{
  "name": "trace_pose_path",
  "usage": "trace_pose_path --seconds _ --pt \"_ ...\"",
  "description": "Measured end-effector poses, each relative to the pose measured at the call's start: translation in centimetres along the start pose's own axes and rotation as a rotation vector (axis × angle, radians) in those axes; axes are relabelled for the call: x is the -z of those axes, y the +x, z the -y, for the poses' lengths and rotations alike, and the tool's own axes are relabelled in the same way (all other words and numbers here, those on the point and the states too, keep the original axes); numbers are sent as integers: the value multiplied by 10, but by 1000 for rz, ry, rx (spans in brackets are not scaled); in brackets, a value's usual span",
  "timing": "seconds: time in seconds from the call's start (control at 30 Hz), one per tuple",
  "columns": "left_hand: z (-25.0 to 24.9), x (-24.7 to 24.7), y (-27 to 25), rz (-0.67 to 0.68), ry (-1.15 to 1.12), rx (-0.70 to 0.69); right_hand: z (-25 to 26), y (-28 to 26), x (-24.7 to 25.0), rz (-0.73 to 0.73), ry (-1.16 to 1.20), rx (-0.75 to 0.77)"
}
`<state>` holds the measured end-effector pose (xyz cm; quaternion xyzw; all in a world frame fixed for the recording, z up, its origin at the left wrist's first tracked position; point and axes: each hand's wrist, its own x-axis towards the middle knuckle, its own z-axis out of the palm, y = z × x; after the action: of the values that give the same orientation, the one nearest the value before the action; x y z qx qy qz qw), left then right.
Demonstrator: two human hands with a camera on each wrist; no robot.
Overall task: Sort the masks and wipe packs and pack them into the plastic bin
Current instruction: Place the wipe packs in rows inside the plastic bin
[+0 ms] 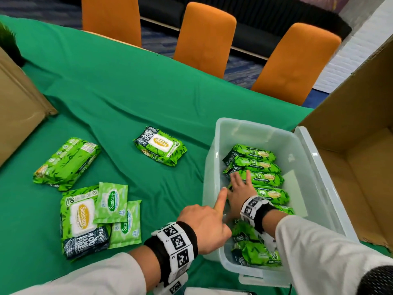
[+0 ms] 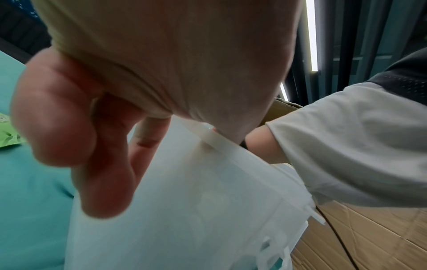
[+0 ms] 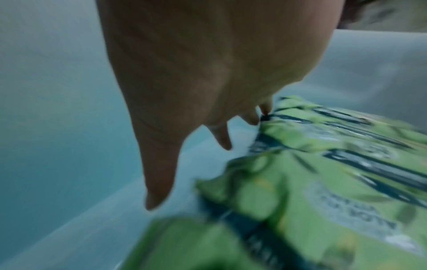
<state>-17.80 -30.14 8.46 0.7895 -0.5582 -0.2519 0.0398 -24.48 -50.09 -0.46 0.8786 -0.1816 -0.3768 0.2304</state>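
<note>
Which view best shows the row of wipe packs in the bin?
The head view: the wipe packs stand in a row inside the plastic bin. The right wrist shows them blurred; the left wrist shows only the bin's outer wall.
</note>
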Motion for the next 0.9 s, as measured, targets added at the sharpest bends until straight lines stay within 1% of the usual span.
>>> trace_pose_path --seconds 0.07,0.13,0.2,0.23,0.33,0.37,0.43,0.53,0.63,0.67,0.73,0.77,0.8,0.83,0.9 --pt "1 -1 0 8 -1 15 -16 13 -5 40 65 -52" --pt "1 -1 -1 24 -7 25 -24 19 -12 53 116 -18" --pt "1 -1 -2 40 -12 33 -25 23 -9 62 122 6" --pt "0 0 -2 45 -14 35 -26 25 -3 45 117 2" --pt "0 1 -1 48 -3 36 -29 33 12 -115 82 -5" --pt "0 2 -1 51 -2 37 -34 36 12 -129 74 -9" --pt "0 2 -1 51 4 38 -49 42 7 -98 139 -43" --pt "2 -1 -2 34 3 26 -73 47 5 10 286 -69" --pt "3 -1 -2 15 14 26 -77 54 19 87 271 -75" --pt "3 -1 -2 11 17 19 -76 56 27 78 251 -88" --pt "2 -1 -1 2 19 11 -71 60 42 -50 155 -97" --pt "2 -1 0 0 21 8 -68 63 46 -119 112 -78" --pt "2 -1 -1 -1 21 7 -66 66 47 -153 95 -53" --pt "2 -2 -1 -8 20 7 -65 70 46 -132 100 -46" --pt "3 -3 -1 -34 20 3 -70 77 37 -36 168 -85"
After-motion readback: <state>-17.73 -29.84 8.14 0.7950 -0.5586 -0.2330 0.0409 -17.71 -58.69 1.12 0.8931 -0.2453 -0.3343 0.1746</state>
